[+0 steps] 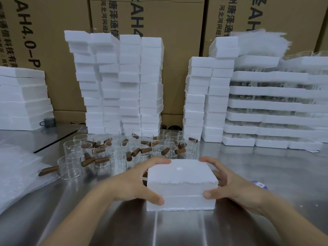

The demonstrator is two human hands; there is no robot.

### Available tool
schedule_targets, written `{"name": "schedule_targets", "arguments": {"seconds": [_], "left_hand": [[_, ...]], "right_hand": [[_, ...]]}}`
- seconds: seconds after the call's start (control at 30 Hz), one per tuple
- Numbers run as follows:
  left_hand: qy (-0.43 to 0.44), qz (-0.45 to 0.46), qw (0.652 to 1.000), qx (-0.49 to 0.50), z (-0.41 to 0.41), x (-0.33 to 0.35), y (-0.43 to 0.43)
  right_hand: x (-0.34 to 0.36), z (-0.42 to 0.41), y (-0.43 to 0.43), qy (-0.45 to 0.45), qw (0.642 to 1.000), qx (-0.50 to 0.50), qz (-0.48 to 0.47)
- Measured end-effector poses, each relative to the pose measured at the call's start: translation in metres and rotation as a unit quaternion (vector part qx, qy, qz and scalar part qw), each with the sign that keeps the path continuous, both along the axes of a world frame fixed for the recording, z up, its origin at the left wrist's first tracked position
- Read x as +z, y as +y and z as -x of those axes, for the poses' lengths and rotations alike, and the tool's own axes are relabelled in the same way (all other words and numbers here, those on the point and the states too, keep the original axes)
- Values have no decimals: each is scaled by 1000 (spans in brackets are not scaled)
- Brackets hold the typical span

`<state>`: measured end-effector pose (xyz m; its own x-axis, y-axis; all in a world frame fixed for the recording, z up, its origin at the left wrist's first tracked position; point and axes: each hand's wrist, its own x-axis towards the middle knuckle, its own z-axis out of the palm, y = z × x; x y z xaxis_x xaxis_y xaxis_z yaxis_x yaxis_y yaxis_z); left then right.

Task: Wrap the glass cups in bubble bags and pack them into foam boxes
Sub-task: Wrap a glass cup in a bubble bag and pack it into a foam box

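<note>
A closed white foam box (pixel 181 183) stands on the steel table (pixel 177 228) in front of me, its lid on the base. My left hand (pixel 134 181) grips its left side, thumb on the front face and fingers over the top edge. My right hand (pixel 229 183) holds the right side the same way. Behind the box stand several clear glass cups (pixel 74 148) with brown wooden handles, crowded together. A pile of bubble bags (pixel 16 167) lies at the left. What is inside the box is hidden.
Tall stacks of foam boxes (pixel 122 82) rise behind the cups, more stand at the right (pixel 207 96) and far left. Flat foam trays (pixel 266 103) holding glassware are piled at the right. Cardboard cartons (pixel 168 23) form the back wall. A blue-and-white item (pixel 260 184) lies by my right wrist.
</note>
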<state>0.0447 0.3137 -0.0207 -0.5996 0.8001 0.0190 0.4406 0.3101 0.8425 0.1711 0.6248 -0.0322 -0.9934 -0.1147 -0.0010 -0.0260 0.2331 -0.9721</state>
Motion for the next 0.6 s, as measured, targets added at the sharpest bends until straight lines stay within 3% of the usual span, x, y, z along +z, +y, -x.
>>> {"name": "schedule_targets", "arguments": {"seconds": [0.27,0.6], "left_hand": [[-26,-7,999,21,4,4,-1],[-77,-31,995,-47,11,46,0]], "right_hand": [[6,-3,2,-25,999,30,-20],[24,32,8,-27,998,37,-52]]}}
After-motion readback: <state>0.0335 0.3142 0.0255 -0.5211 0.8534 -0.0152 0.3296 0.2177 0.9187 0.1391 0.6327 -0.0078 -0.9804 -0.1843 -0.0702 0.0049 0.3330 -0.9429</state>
